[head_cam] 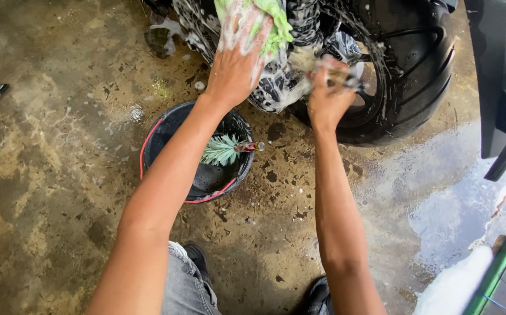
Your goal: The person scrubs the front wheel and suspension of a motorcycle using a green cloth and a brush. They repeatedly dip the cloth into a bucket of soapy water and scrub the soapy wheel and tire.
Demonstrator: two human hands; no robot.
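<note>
Vehicle wash bay: wet stained concrete floor [60, 175], soapy motorcycle tyre [416, 70], black bucket [165, 131] with brush [223, 150].

Bright daylight, glare on wet floor [451, 198], soft shadows, slight edge distortion
</note>
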